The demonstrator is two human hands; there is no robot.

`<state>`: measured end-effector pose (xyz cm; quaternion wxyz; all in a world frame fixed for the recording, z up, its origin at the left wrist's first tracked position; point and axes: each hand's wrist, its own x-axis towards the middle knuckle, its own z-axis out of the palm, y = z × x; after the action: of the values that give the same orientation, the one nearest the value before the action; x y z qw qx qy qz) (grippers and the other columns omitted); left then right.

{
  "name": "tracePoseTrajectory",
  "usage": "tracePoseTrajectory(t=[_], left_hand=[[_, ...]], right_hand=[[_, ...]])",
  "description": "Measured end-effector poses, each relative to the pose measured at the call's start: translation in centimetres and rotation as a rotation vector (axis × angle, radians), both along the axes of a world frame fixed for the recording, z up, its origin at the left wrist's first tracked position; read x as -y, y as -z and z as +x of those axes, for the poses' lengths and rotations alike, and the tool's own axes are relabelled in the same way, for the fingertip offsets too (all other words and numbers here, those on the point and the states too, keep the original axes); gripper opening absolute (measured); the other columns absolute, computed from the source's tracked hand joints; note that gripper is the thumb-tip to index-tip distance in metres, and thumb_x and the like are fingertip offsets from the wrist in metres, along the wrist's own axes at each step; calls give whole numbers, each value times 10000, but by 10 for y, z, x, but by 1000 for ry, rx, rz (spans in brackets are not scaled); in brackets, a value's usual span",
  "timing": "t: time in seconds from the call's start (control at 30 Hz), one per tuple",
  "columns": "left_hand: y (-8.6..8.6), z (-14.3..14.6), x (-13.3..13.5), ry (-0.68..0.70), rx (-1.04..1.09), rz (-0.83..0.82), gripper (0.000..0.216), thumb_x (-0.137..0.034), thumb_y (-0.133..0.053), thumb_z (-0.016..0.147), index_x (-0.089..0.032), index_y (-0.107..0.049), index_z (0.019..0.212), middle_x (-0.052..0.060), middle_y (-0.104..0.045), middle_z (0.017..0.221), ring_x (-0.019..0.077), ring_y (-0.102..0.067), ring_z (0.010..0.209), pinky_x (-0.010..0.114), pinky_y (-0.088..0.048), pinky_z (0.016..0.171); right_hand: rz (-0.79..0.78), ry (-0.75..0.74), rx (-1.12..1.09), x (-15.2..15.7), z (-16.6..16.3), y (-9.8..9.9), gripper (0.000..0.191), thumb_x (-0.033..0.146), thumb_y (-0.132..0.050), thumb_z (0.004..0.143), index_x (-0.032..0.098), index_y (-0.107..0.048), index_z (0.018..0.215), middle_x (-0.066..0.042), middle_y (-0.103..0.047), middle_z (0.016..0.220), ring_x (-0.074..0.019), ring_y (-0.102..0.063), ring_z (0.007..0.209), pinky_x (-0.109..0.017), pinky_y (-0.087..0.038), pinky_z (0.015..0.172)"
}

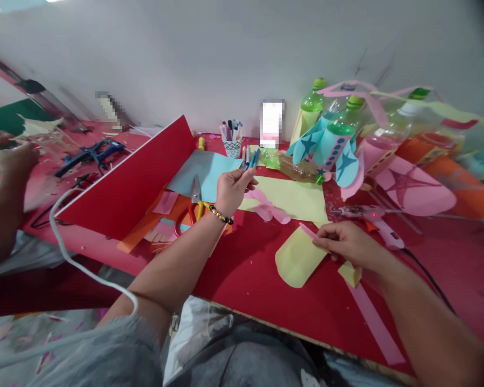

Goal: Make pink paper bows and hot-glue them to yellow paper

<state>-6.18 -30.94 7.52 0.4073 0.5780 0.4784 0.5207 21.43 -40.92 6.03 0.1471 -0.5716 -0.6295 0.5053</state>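
My left hand [232,191], wearing a beaded bracelet, is closed in a pinch around a few coloured marker pens [253,157] that stick up past the fingertips. Closer to me, my right hand [342,242] pinches a narrow pink paper strip [307,231] at the upper edge of a rounded yellow paper piece [300,258]. Under the right wrist sits a small folded yellow paper piece [350,274], with a long pink paper strip [375,322] running toward the table edge. Red-and-yellow-handled scissors [196,201] lie beside the left forearm.
A glue gun [375,217] with a lit red light and cord lies right. Decorated plastic bottles [342,129] crowd the back right. A patterned cup [232,146] holds pens. A red board [137,183] stands left; beyond it another person's hands [14,156] work. Blue paper [205,169] lies mid-table.
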Motion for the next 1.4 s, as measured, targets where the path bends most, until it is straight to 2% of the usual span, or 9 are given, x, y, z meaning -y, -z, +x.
tracePoseTrajectory(t=[0.1, 0.2, 0.37, 0.6, 0.77, 0.93, 1.03, 1.2, 1.4], left_hand=[[-1, -9, -7, -85, -117, 73, 358, -462, -562, 822, -144, -668, 696, 25, -649, 644, 96, -569, 579, 192, -446, 542], [1, -16, -12, -108, -288, 149, 315, -413, -545, 836, -152, -688, 733, 31, -668, 696, 119, -582, 651, 219, -450, 630], [11, -17, -15, 104, -816, 124, 160, -295, -607, 770, -184, -710, 821, 42, -701, 843, 176, -591, 814, 265, -435, 737], [24, -4, -7, 259, -1153, 66, 414, -516, -701, 653, -181, -692, 896, 95, -646, 935, 261, -559, 922, 327, -441, 791], [29, 3, -3, 269, -1175, 80, 357, -448, -709, 667, -161, -671, 874, 107, -627, 970, 255, -560, 942, 325, -444, 823], [34, 5, -2, 309, -1125, 84, 154, -266, -603, 754, -170, -662, 860, 78, -662, 907, 207, -602, 838, 277, -446, 716], [33, 5, 0, 323, -1081, 90, 180, -173, -530, 780, -194, -663, 899, 41, -691, 891, 178, -622, 827, 246, -436, 689], [23, 1, 1, 278, -1043, 98, 247, -142, -470, 803, -187, -670, 940, 51, -705, 919, 184, -632, 853, 254, -443, 719], [16, -5, -1, 223, -1047, 95, 272, -132, -506, 767, -191, -660, 983, 58, -709, 918, 198, -637, 881, 267, -450, 746]], right_hand=[[-23, 21, 49, -1, 5, -1, 362, 519, -582, 811, 158, -614, 809, 25, -511, 487, -91, -428, 378, -199, -284, 329], [-20, 37, -28, -1, 11, -4, 344, 491, -618, 797, 148, -623, 830, 13, -535, 545, -108, -495, 433, -212, -341, 365], [30, 106, -214, -4, 21, -2, 281, 429, -689, 766, 156, -619, 754, 28, -522, 575, -84, -510, 472, -208, -384, 446], [71, 400, -466, -10, 22, 16, 290, 373, -785, 670, 176, -609, 791, 25, -597, 532, -94, -554, 468, -192, -413, 465], [134, 539, -520, -15, 2, 9, 294, 360, -802, 634, 169, -608, 745, 2, -632, 540, -96, -576, 484, -176, -423, 461], [203, 625, -485, -28, -11, 1, 315, 359, -803, 586, 155, -627, 749, -1, -624, 544, -107, -589, 479, -182, -444, 438], [232, 668, -427, -38, -16, 2, 310, 342, -798, 566, 157, -616, 735, -1, -620, 552, -116, -603, 478, -187, -455, 423], [283, 672, -320, -54, -33, 7, 266, 314, -762, 602, 162, -604, 752, -41, -660, 619, -169, -671, 561, -219, -505, 456], [353, 576, 0, -71, -47, 5, 314, 306, -668, 701, 135, -622, 961, -81, -699, 729, -185, -670, 550, -279, -514, 493]])
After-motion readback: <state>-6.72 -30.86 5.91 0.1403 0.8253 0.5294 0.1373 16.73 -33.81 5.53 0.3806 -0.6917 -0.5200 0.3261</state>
